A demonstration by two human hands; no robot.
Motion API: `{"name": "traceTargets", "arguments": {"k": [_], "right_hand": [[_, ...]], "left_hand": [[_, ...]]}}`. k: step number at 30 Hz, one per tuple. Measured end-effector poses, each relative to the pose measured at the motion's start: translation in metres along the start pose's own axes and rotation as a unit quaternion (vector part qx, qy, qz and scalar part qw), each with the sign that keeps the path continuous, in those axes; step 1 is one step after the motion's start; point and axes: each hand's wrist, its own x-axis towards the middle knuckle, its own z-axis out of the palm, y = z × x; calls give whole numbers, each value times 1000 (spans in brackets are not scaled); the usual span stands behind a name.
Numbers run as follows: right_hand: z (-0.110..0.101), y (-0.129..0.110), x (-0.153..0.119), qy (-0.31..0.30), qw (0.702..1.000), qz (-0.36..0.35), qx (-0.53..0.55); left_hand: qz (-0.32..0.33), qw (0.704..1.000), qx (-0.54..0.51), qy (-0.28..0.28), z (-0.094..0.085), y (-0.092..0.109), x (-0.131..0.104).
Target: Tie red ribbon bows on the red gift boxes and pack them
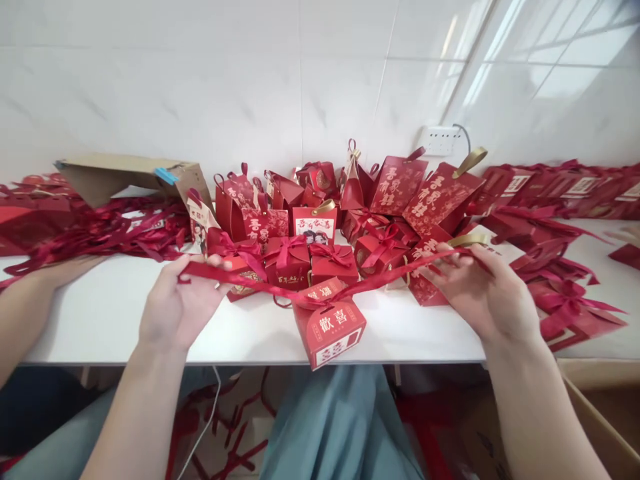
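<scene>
A red ribbon (400,273) runs through the top of a small red gift box (330,327) with gold and white characters. My left hand (183,303) grips one end of the ribbon, palm up, at the left. The other end is pinched in my right hand (487,293) at the right. Between the hands the ribbon sags in a shallow V, with the box at its low point by the table's front edge. Whether the box rests on the table or hangs, I cannot tell. Just behind it stand several red boxes with tied bows (287,263).
Taller red boxes with loop handles (443,197) crowd the back of the white table (260,340). Left of them, a cardboard box (135,170) lies over loose ribbons (125,230). Another person's arm (30,310) reaches in at far left. More bowed boxes (575,307) line the right side.
</scene>
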Motion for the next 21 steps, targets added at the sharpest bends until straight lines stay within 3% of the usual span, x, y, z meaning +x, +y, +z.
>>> {"name": "traceTargets", "arguments": {"k": [5,9,17,19,21], "right_hand": [[68,-14,10,-167,985,-17,-51],[107,-12,6,-273,961,-11,-36],[123,-2,0,-280,960,-19,0],[118,-6,-1,-267,964,-12,0],[102,-17,-2,-248,969,-4,6]], "left_hand": [[15,986,-20,-168,66,9,1],[38,954,57,-291,97,1,-6],[53,944,97,-311,102,-2,-14],[65,950,72,-296,96,3,-15],[72,958,35,-275,80,13,-13]]}}
